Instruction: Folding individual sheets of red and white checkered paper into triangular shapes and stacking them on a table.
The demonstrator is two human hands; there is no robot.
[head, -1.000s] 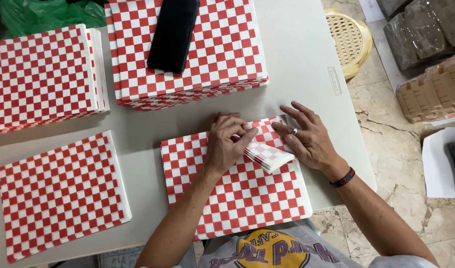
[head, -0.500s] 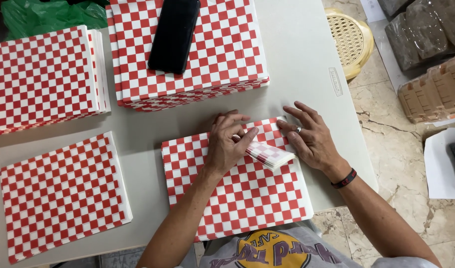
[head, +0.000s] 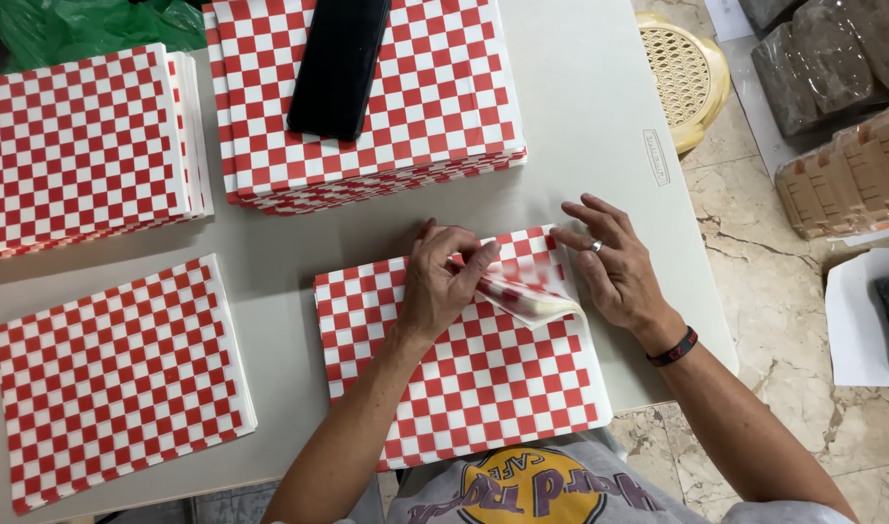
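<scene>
Tabletop: a pale grey tabletop (head: 580, 116) is seen from above, its right edge running down toward 5 o'clock; a small label is stuck near that edge.
Near stack: a stack of red-and-white checked paper sheets (head: 464, 378) is laid flat at 6 o'clock, directly before the person.
Lifted corner: the upper right corner of the top sheet (head: 532, 291) is curled up and back; it is blurred, so whether one sheet or several are raised cannot be told.
Left hand: the left hand (head: 444, 286) is closed in a pinch on the raised corner, thumb and fingers pressed together on the paper.
Right hand: the right hand (head: 614, 267) is held open with fingers spread, resting at the stack's upper right edge just beside the curl; a ring and a dark wristband (head: 673, 347) are worn.
Other stacks: a thinner stack (head: 119, 378) is placed at 8 o'clock, a thick one (head: 76, 146) at 10 o'clock, and the tallest stack (head: 435, 97) at 12 o'clock.
Dark object: a flat black oblong (head: 339, 63) is laid on the tallest stack, tilted slightly.
Green bag: crumpled green plastic (head: 85, 24) is seen at 11 o'clock, behind the stacks.
Floor: beige marble-patterned tiles (head: 755, 223) are shown at 3 o'clock.
Room items: a round yellow woven-topped stool (head: 692, 73) stands at 1 o'clock, just beside the tabletop; wrapped bundles (head: 823, 58) and tan cartons (head: 847, 175) are stacked at 2 o'clock.
</scene>
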